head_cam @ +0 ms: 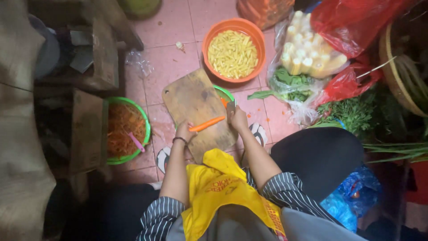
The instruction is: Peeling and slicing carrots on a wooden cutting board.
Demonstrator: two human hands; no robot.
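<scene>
Seen from above, a person seated over a pink tiled floor holds a whole carrot (206, 124) flat on a wooden cutting board (191, 100), left hand (184, 132) clamped on its end and right hand (238, 118) gripping a knife (231, 108) at the other. The carrot looks uncut. An orange bowl (256, 33) already holds pale cut sticks, a green basin (145, 127) orange shreds.

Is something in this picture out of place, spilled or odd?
Small things only. A pale scrap of peel and a crumpled clear plastic bag lie loose on the pink tiled floor. The worn wooden cutting board rests tilted over a green plastic bowl, partly covering it, while the left hand holds an orange carrot strip.
</scene>
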